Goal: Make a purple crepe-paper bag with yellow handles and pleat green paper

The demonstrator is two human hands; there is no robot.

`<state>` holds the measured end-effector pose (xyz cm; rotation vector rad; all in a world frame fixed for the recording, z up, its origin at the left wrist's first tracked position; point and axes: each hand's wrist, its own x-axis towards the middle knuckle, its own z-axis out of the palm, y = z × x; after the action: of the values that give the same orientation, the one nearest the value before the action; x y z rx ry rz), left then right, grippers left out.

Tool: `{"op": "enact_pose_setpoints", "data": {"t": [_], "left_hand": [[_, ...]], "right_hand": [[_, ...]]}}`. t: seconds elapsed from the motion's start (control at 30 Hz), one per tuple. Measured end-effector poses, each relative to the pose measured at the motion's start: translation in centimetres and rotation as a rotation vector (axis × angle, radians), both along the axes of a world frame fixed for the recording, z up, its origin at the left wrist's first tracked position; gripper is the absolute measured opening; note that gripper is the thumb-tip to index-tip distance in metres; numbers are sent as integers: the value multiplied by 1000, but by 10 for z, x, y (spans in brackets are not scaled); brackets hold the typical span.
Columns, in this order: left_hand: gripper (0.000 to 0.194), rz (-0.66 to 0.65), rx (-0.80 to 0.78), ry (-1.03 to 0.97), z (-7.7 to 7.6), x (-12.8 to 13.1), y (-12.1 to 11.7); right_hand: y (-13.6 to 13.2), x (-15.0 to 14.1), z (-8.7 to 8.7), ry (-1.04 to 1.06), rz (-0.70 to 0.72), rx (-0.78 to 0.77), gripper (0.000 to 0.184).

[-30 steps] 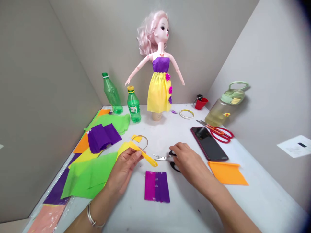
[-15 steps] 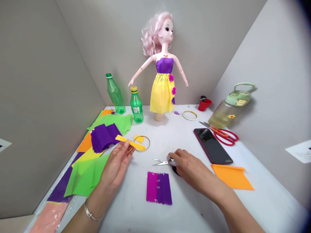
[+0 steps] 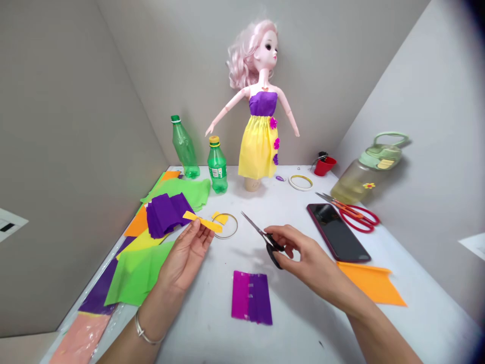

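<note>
A person's bare left hand [image 3: 185, 255], palm up, pinches a narrow yellow crepe-paper strip [image 3: 202, 221] between thumb and fingers above a white counter [image 3: 197, 328], while the right hand [image 3: 291, 250] grips small black-handled steel scissors [image 3: 261, 235] by the loops, its fingers curled close around them. The strip's long axis runs almost crosswise, dipping gently toward the right-hand end, which juts past the fingertips beside a thin gold wire ring [image 3: 235, 227] and a small yellow paper square [image 3: 220, 218]. The scissor blades, nearly closed, point up and left toward the strip but remain well apart from it, so the work in hand appears to be trimming, with no cut under way; a cut would call for the blades to open and reach the strip. Beyond stands a pink-haired fashion doll in a purple-and-yellow paper dress [image 3: 259, 144], with a folded purple crepe-paper stack [image 3: 165, 215] left of the hands and a magenta-and-purple paper swatch [image 3: 250, 298] below them
</note>
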<state>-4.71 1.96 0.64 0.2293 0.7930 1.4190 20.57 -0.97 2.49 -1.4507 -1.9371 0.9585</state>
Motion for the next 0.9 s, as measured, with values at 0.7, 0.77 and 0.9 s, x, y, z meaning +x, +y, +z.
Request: {"op": "enact_pose_setpoints", "data": {"t": [0.7,0.77,0.9], "left_hand": [[11,-99,116,-199,18,6,-12],[6,-116,126,-192,15,7,-12],[4,-176,146,-190,6,8,-14]], "right_hand": [[-7,-28,-3,577,445,-451,53],[-7,-29,-4,611,437,-468,52],[-9,-31,-6,670,436,-488,49]]}}
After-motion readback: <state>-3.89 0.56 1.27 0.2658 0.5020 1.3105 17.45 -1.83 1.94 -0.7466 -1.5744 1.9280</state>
